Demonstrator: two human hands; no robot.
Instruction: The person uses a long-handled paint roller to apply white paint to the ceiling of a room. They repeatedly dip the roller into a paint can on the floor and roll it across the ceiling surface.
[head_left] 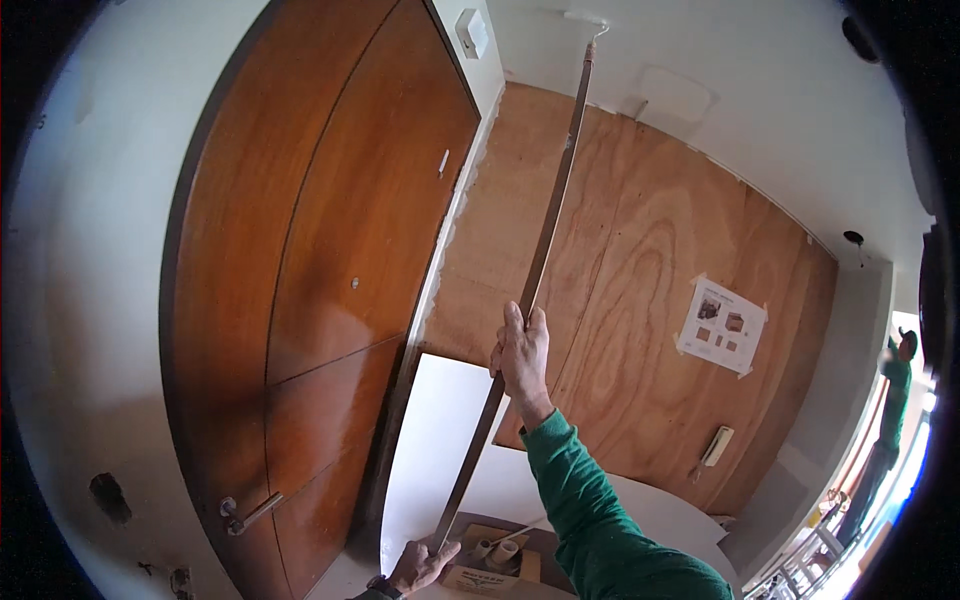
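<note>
A long, thin pole (556, 200) slants up from the lower middle to the ceiling. At its top end is a paint roller (585, 19), its white sleeve against or very near the white ceiling (700, 50). My right hand (523, 355), in a green sleeve, is closed around the pole about midway up. Low in view, my left hand (418, 568) grips the pole's bottom end, with a dark watch band at its wrist.
A brown wooden door (330, 260) with a lever handle (255, 512) stands left. Plywood panelling (620, 250) ahead bears a taped paper sheet (722, 326) and an intercom handset (717, 446). Below is a cardboard box (490, 580) with rolls. Far right, a person (893, 400) stands by ladders.
</note>
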